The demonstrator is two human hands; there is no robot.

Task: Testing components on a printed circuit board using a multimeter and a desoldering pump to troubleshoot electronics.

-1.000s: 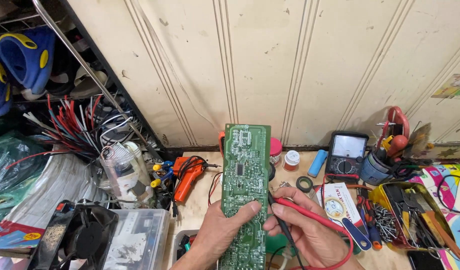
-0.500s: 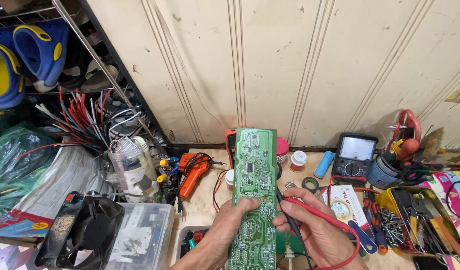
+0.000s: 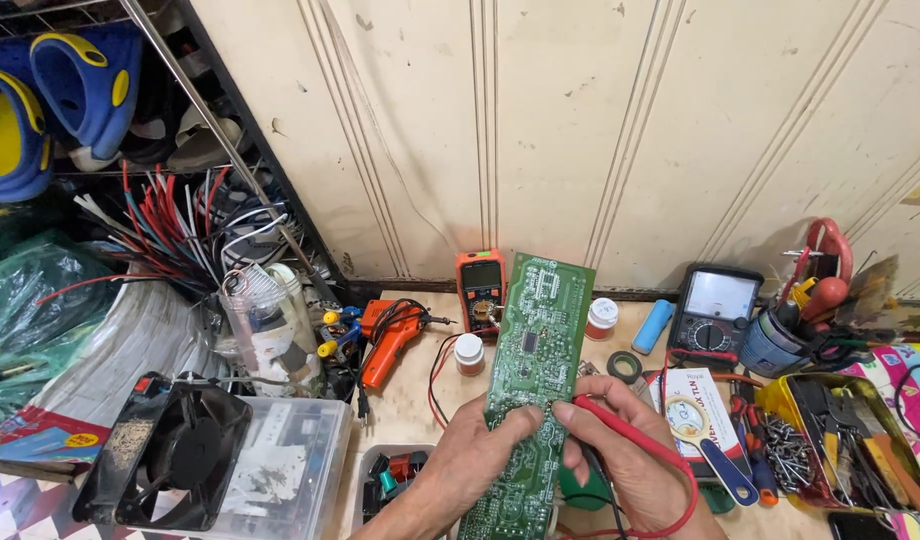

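far left of the green circuit board (image 3: 533, 370) i see a black cooling fan (image 3: 170, 455) leaning on a clear plastic box (image 3: 280, 470). nearer the board, still to its left, an orange soldering gun (image 3: 388, 340) lies on the workbench (image 3: 410, 400). my left hand (image 3: 470, 465) grips the board's lower left edge, thumb curled across its face. the board is held above the bench, its long axis running from near me up toward the wall, top end tipped slightly right, solder side toward me. behind its top left corner stands an orange multimeter (image 3: 480, 288). on the board's right edge my right hand (image 3: 620, 450) is closed around a red test probe (image 3: 605, 415), tip touching the board. right of the board sits a black analog meter (image 3: 715, 310).
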